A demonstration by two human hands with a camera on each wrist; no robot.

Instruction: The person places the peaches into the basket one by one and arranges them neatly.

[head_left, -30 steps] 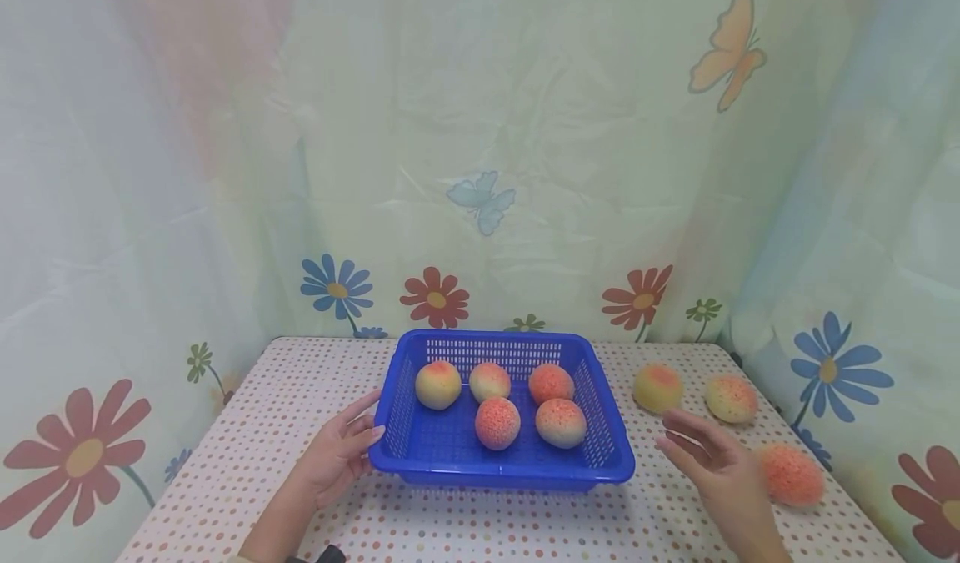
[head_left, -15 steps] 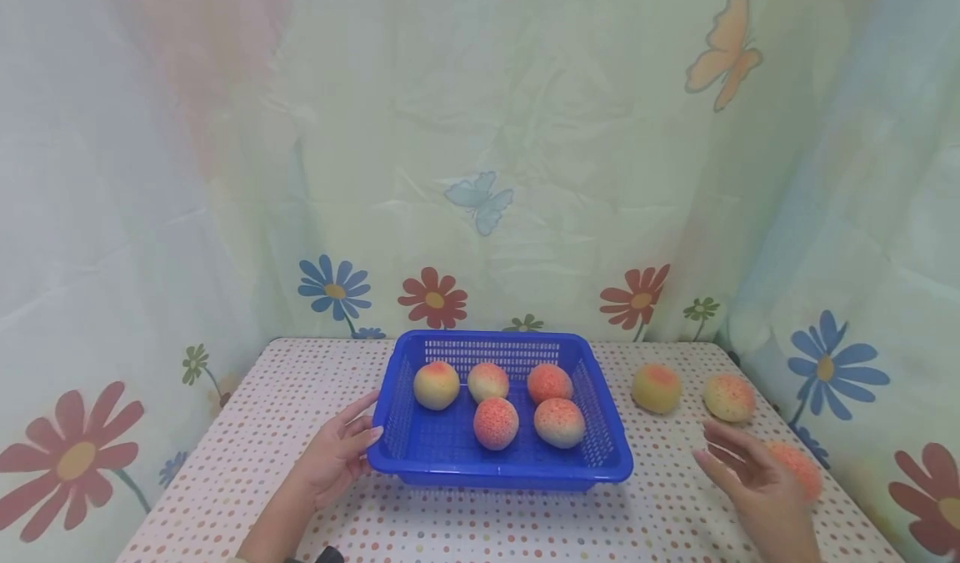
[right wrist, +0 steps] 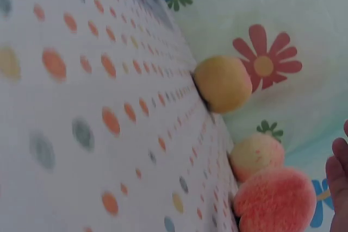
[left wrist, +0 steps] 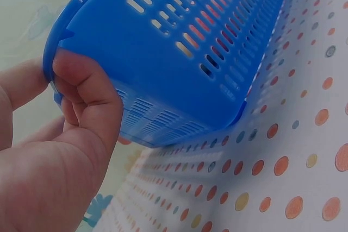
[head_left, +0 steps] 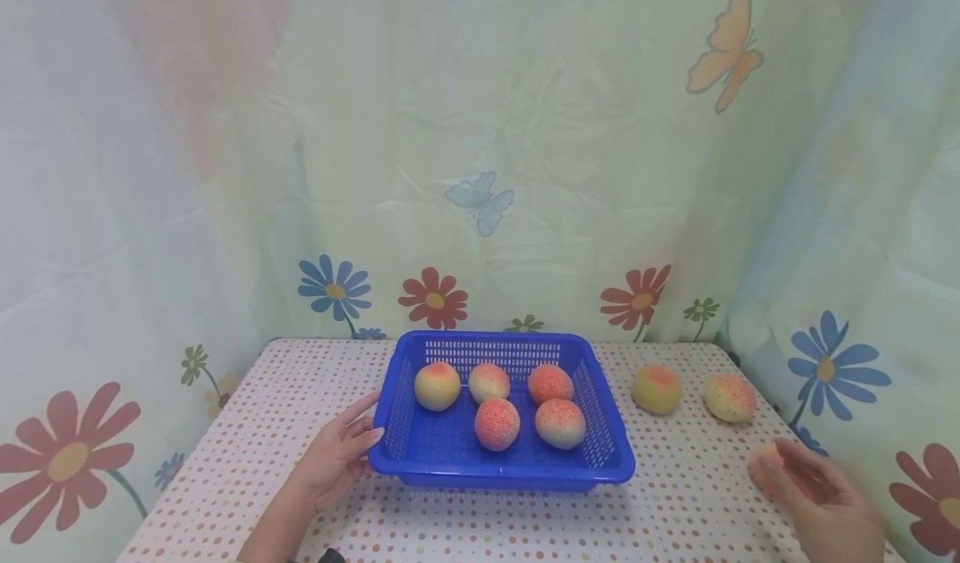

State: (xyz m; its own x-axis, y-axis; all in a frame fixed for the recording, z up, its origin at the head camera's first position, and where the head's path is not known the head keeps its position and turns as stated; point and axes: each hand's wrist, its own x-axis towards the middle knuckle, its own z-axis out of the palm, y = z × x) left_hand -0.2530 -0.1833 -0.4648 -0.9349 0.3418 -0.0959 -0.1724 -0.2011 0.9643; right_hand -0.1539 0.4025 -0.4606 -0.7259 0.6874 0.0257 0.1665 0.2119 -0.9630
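While the bench (head_left: 660, 521) carries the basket (head_left: 502, 471), the left hand (head_left: 337, 456) pinches its rim; the right hand (head_left: 836, 505), fingers apart, flanks the nearest peach (right wrist: 277, 202) at bench right, contact unconfirmed. Even closure round its middle appears advisable.

Text: none legible | labels, brands: none legible | numbers: none legible

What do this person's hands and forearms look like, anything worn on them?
The left hand and right hand are bare and ungloved. Beside the left forearm shows a small black piece, cut off by the frame; I cannot tell what.
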